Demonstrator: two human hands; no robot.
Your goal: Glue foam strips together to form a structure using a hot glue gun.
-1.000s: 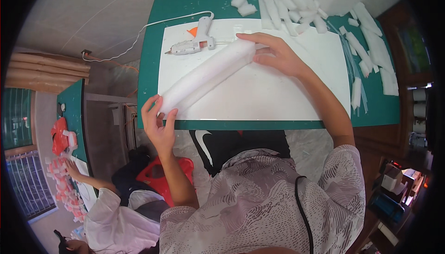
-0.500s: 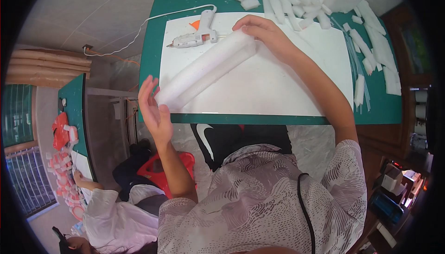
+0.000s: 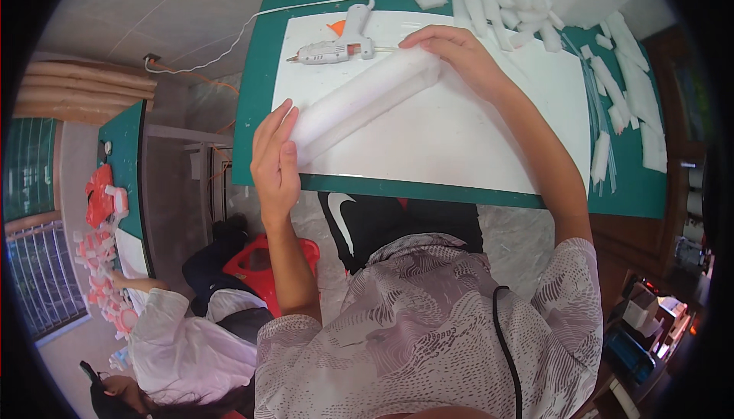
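The white foam piece [image 3: 367, 94] lies slantwise over the left half of the white board [image 3: 459, 140], which sits on the green table [image 3: 260, 113]. By the board's left edge, the left hand [image 3: 275, 160] has its fingers long and nearly straight, thumb spread, set against the foam's end rather than wrapped round it. The right hand [image 3: 470, 56] bends its fingers over the other end, nearer the board's far edge; whether they pinch cannot be told. Even, light pressure suits best, since foam likely dents; keep it clear of the glue gun [image 3: 325, 53] at the board's far-left part.
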